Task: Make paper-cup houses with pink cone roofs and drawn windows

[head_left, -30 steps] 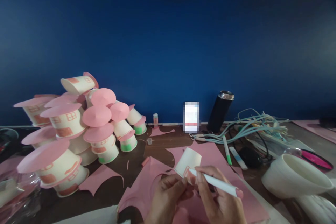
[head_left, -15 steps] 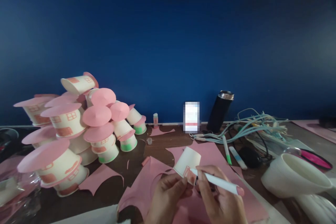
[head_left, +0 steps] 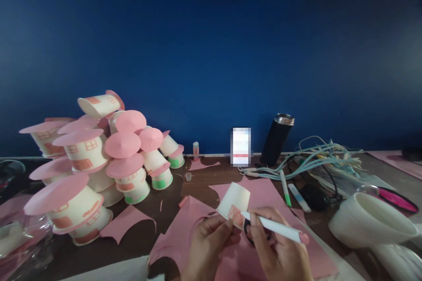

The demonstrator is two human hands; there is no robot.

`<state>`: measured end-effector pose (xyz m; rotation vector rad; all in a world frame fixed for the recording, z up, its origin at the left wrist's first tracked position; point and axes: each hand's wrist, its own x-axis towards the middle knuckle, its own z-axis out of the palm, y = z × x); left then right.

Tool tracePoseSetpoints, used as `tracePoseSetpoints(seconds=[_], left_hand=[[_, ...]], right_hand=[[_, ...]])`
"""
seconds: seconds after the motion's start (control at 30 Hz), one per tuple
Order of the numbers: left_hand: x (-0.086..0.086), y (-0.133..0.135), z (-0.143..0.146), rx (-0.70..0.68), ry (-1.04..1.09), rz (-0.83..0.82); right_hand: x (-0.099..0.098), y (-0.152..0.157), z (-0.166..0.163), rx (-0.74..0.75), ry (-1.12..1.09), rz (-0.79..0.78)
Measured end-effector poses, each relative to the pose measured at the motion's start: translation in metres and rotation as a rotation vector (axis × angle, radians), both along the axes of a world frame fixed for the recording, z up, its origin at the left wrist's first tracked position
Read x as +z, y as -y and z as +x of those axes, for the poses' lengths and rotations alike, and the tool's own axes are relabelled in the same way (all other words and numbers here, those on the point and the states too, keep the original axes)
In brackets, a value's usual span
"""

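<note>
A white paper cup [head_left: 234,199], tilted with its base up, is pinched at its lower edge by my left hand [head_left: 211,241]. Red-pink colouring shows on the side of the cup facing me. In my right hand [head_left: 277,246] is a white marker [head_left: 277,227] with a pink end, its tip against or very close to the coloured patch. Under both hands lies pink paper [head_left: 263,193] with curved cut-outs. A dark round thing beneath my right hand is mostly hidden.
Stacked paper cups with pink cone roofs [head_left: 122,145] stand on the left. A black bottle [head_left: 277,140], a lit phone [head_left: 240,147], bundled cables [head_left: 296,164], a green marker [head_left: 285,189] and a stack of white cups [head_left: 349,224] are at the back and right.
The cup has shifted slightly left and turned a little in my left hand. The red-pink patch looks more filled in. My right hand still holds the marker at the cup.
</note>
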<state>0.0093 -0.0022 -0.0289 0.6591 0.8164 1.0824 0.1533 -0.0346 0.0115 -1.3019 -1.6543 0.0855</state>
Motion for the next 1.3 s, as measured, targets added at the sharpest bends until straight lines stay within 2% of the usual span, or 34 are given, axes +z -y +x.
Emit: tracePoseSetpoints(seconds=[0.27, 0.53, 0.67, 0.93, 1.07, 1.3], left_hand=[[0.001, 0.000, -0.003, -0.014, 0.091, -0.009], [0.014, 0.004, -0.003, 0.029, 0.180, -0.089], [0.010, 0.003, -0.003, -0.003, 0.165, -0.079], [-0.007, -0.002, -0.001, -0.131, 0.035, 0.104], [-0.007, -0.002, 0.000, -0.135, -0.010, 0.157], [-0.008, 0.000, -0.003, -0.111, -0.183, 0.243]], right_hand=[[-0.001, -0.001, 0.001, -0.015, 0.010, 0.007], [-0.001, 0.000, 0.001, -0.035, 0.016, 0.005], [0.000, -0.001, -0.001, -0.012, -0.011, 0.004], [-0.003, 0.002, -0.005, 0.106, -0.031, -0.002], [-0.003, 0.003, -0.005, 0.122, 0.013, 0.008], [-0.001, 0.002, -0.004, 0.081, -0.039, -0.026]])
